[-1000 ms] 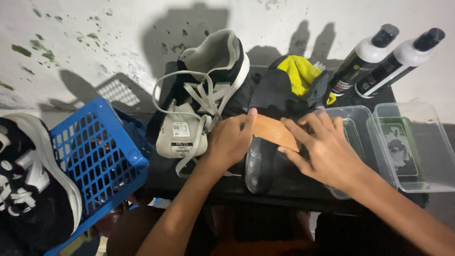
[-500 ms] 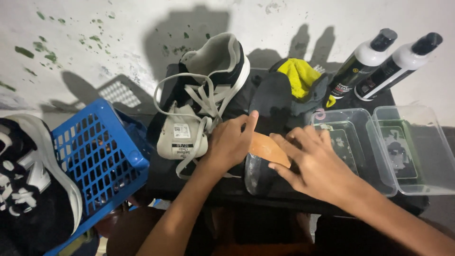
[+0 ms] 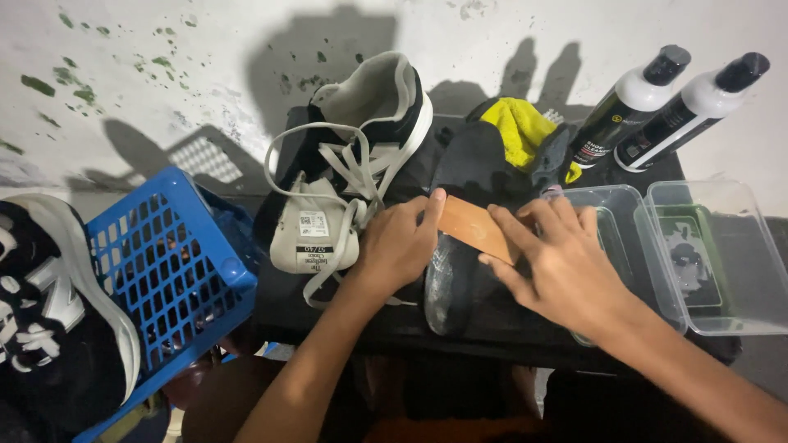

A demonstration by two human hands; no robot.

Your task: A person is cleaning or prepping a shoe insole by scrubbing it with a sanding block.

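My left hand (image 3: 398, 246) and my right hand (image 3: 566, 262) both hold a flat tan pad (image 3: 469, 227). The left thumb pinches its left end and the right fingers lie over its right end. The pad rests on a dark insole-shaped piece (image 3: 455, 283) lying on a black surface (image 3: 345, 316). Just left of my left hand a black and white sneaker (image 3: 357, 156) lies with its laces loose and its white tongue (image 3: 316, 238) pulled out.
A blue plastic basket (image 3: 164, 262) stands at the left, with another black and white shoe (image 3: 49, 320) beside it. A yellow cloth (image 3: 517, 131) and two black-capped bottles (image 3: 632, 102) (image 3: 698, 111) lie behind. Two clear plastic tubs (image 3: 628, 221) (image 3: 739, 320) sit at right.
The tan pad and both hands slid toward me over the dark piece, then back away to about where they were a second ago.
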